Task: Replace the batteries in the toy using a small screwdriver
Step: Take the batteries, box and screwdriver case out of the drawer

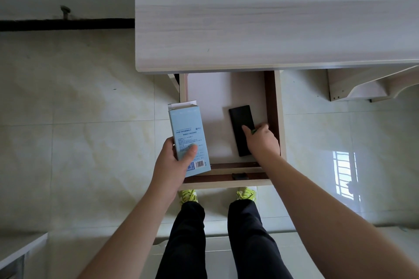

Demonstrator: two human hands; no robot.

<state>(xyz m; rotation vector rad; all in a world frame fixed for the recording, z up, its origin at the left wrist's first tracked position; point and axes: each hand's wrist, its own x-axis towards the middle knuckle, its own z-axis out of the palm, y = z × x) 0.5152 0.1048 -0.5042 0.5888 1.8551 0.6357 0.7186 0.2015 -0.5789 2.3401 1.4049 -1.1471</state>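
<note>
While we stand over open drawer (273, 106), left hand (174, 161) grips pale blue box (189, 140), flap open at 12 o'clock, likely screwdriver kit. Right hand (263, 140) curls over black case (241, 130) at drawer's 3 o'clock side, pinching something small and dark; what it is, cannot tell. Toy not in view. We lift case flat, clear drawer wall, carry both onto desk (272, 18) at 12 o'clock.

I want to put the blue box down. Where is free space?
Free: the pale wooden desk top; the open drawer's white floor between the light-blue cardboard box and the flat black case. Crowded: the right wall, where the right hand reaches.
</note>
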